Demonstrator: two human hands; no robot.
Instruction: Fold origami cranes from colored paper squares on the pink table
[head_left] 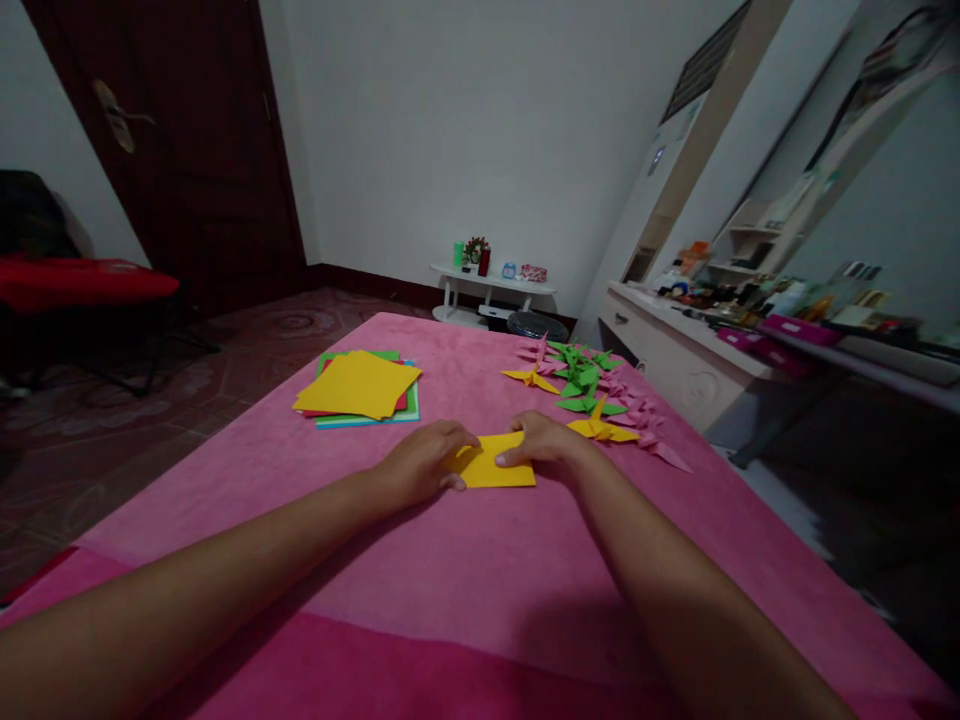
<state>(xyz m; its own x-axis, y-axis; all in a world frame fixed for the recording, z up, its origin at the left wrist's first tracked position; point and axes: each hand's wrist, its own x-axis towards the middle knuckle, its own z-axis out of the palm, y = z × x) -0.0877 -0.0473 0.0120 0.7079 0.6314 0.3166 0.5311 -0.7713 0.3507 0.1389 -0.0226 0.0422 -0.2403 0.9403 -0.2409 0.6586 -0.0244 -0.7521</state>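
Note:
A yellow sheet of origami paper [487, 470], folded into a rectangle, lies on the pink cloth in front of me. My left hand [427, 460] grips its left end, with the thumb at the near edge and the fingers over the top. At the far right corner my right hand [541, 440] holds it, thumb pressed on the upper face and fingers behind the far edge. Close to my right wrist sits a yellow paper crane [600, 428]. Beyond it are another yellow crane [532, 377], several green cranes [581, 375] and several pink cranes [637, 405].
A stack of coloured paper [360, 385], yellow on top, lies to the left on the pink cloth [420, 580]. Behind stands a low white shelf [491, 280] with small items. A cluttered dresser [675, 340] is at right, a red-covered chair [82, 285] at left.

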